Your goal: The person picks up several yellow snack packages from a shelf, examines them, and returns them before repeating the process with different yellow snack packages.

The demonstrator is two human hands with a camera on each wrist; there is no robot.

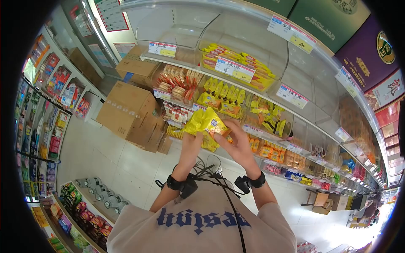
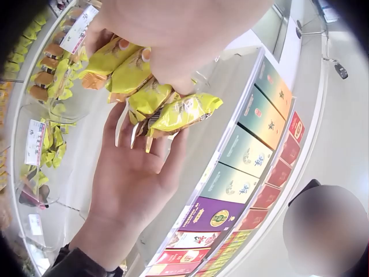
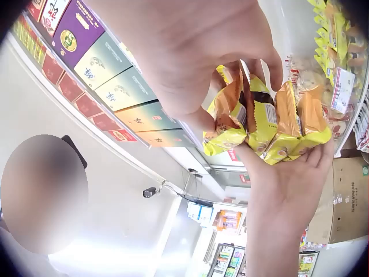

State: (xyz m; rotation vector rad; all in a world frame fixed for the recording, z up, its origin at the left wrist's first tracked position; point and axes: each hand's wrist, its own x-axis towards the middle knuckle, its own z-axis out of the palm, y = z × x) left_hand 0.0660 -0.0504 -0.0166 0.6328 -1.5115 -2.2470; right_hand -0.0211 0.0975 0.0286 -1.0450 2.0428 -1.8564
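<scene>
In the head view, both hands hold a row of several yellow snack packets (image 1: 213,122) in front of the shelves. My left hand (image 1: 192,147) grips one side of the row, its thumb and fingers around the packets. On the other side, my right hand (image 1: 240,147) has its thumb on the near face and fingers curled round the row. The left wrist view shows the packets (image 2: 147,86) side by side, a wrapper end peeking between the hands. Orange and brown wrapper sides of the packets (image 3: 268,124) show in the right wrist view. Part of each hand's fingers is hidden behind the wrappers.
Clear bins on the shelf hold yellow packets (image 1: 236,65), red-and-white packets (image 1: 179,82) and more yellow packets (image 1: 221,99). Price tags (image 1: 234,69) line the shelf edges. Cardboard cartons (image 1: 128,111) stand on the floor at left. Gift boxes (image 1: 331,19) sit on top.
</scene>
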